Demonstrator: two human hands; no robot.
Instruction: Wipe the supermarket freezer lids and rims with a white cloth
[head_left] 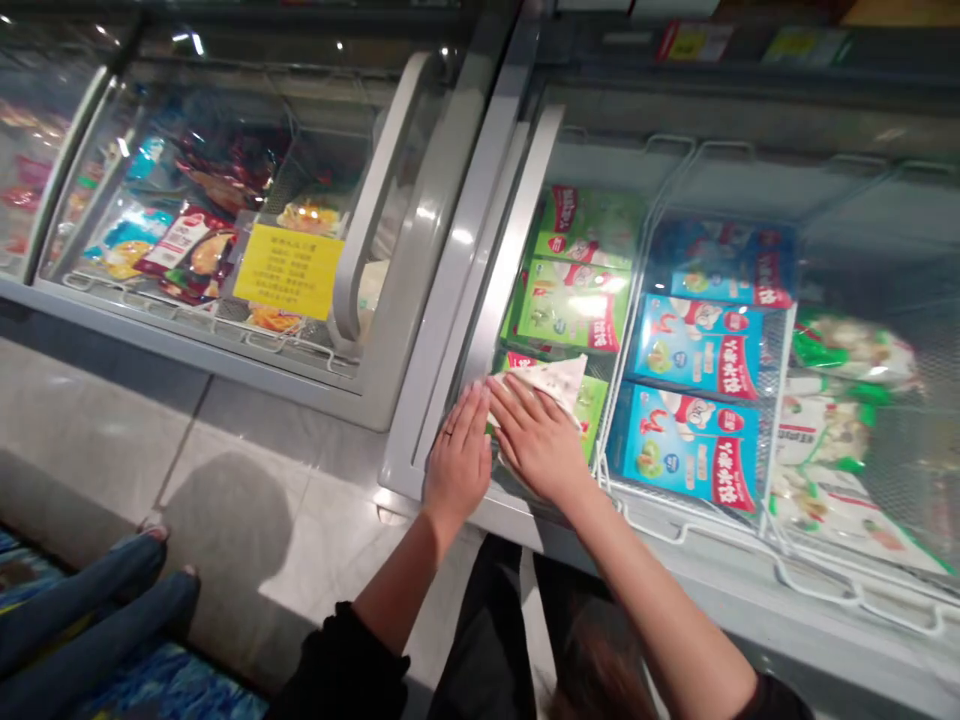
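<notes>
Both my hands rest on the sliding glass lid [525, 250] of a chest freezer. My left hand [459, 455] lies flat with fingers stretched out, on the lid's near-left corner by the grey frame. My right hand [538, 435] lies flat beside it, palm pressed on a white cloth [553, 378] that sticks out past the fingertips. Under the glass lie green food boxes [577, 305] and blue food boxes [694, 400] in wire baskets.
A second freezer [225, 220] stands to the left, with a yellow notice [289, 270] on its glass and bagged foods inside. White and green bags [840, 420] fill the right basket. Another person's legs in jeans [90, 600] are on the grey tiled floor at lower left.
</notes>
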